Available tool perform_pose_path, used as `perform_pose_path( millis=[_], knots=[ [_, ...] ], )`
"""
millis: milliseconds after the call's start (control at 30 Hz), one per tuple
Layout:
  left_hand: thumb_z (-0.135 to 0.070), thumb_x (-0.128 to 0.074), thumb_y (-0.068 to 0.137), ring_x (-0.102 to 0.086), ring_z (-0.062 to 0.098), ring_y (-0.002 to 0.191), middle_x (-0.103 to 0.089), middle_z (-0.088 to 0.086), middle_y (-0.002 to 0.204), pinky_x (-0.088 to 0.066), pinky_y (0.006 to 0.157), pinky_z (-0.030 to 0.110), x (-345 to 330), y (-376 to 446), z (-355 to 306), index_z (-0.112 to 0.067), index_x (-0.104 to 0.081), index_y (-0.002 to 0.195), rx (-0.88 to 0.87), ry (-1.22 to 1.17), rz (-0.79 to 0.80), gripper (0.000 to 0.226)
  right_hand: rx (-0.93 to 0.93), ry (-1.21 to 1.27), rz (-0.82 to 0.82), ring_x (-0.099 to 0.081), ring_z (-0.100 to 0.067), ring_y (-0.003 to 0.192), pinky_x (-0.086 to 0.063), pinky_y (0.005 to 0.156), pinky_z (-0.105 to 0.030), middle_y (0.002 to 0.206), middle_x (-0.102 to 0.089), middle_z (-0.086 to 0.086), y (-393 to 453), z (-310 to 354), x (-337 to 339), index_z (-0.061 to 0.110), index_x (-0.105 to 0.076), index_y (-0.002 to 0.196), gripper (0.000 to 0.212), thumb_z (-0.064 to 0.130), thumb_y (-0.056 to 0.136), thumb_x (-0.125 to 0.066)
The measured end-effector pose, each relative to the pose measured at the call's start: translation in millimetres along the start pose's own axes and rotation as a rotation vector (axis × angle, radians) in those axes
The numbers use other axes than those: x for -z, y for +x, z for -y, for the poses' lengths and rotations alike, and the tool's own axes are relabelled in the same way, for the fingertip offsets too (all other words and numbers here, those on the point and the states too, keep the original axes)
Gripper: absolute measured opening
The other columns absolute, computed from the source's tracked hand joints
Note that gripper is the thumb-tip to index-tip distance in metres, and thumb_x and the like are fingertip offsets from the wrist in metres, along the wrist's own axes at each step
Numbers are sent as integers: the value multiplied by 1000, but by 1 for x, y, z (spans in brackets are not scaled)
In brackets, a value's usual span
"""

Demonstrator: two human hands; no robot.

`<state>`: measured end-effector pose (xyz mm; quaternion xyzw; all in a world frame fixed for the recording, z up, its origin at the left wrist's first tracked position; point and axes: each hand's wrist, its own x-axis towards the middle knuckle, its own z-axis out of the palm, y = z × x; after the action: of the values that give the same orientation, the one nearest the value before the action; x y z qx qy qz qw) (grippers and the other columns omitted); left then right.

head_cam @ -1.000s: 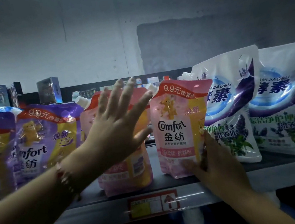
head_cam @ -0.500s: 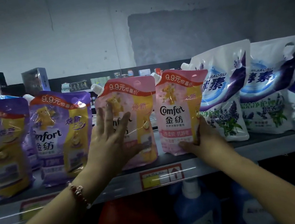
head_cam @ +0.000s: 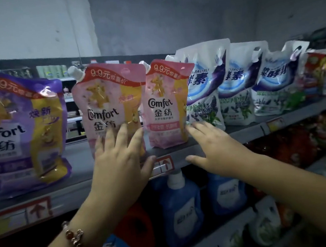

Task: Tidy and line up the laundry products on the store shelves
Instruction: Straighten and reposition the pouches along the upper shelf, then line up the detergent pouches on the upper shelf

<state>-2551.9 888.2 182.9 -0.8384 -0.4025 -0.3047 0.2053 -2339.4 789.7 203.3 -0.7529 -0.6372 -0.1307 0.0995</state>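
Two pink Comfort pouches stand upright on the top shelf (head_cam: 81, 166). My left hand (head_cam: 119, 161) lies flat, fingers spread, against the lower front of the left pink pouch (head_cam: 108, 101). My right hand (head_cam: 216, 149) is open at the shelf edge, its fingertips at the lower right corner of the right pink pouch (head_cam: 165, 102), holding nothing. A purple Comfort pouch (head_cam: 21, 128) stands further left. To the right, three white-and-purple detergent pouches (head_cam: 204, 83) lean in a row.
Red price tags (head_cam: 163, 165) sit on the shelf's front rail. Blue detergent bottles (head_cam: 180, 207) and a red one stand on the shelf below. More colourful packs crowd the far right. A grey wall rises behind the top shelf.
My left hand has slid down the left pink pouch to its base. My right hand has let go of the right pink pouch and opened. The view has shifted to the right.
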Motion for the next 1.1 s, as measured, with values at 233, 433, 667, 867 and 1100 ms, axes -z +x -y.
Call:
perform_pose_path(
  millis=[233, 433, 667, 867, 1100],
  knots=[
    [-72, -35, 91, -21, 32, 148, -20, 8, 164, -23, 119, 47, 13, 18, -70, -30, -16, 157, -150, -79, 185, 81, -40, -23, 67, 5, -19, 151, -1, 120, -37, 165, 0, 5, -46, -35, 20, 30, -2, 157, 83, 63, 93, -44],
    [-75, -33, 90, -14, 27, 150, -16, 3, 164, -16, 121, 46, 20, 53, -166, -33, -14, 156, -268, -127, 234, 81, -192, 134, 83, 5, -14, 151, -7, 121, -35, 164, -1, 11, -97, -121, 44, 35, -6, 156, 82, 61, 92, -50],
    [-77, -33, 89, -14, 28, 151, -15, 4, 165, -18, 121, 47, 13, 93, -311, -33, -14, 156, -350, -149, 301, 83, -311, 186, 58, 4, -10, 150, -11, 119, -35, 163, -2, 15, -159, -263, 61, 39, -7, 155, 80, 61, 91, -51],
    [-75, -34, 90, -15, 27, 150, -16, 4, 164, -19, 120, 43, 0, 127, -435, -33, -17, 156, -379, -189, 312, 80, -370, 213, 41, -3, -9, 150, -18, 119, -37, 162, -5, 17, -198, -387, 72, 42, -10, 154, 78, 60, 91, -52],
    [-74, -34, 91, -12, 26, 152, -13, 2, 165, -16, 122, 44, -22, 158, -508, -33, -13, 156, -316, -194, 348, 79, -313, 263, 96, -1, -7, 150, -18, 120, -37, 162, -5, 18, -188, -478, 63, 44, -10, 153, 77, 60, 91, -53]
  ],
)
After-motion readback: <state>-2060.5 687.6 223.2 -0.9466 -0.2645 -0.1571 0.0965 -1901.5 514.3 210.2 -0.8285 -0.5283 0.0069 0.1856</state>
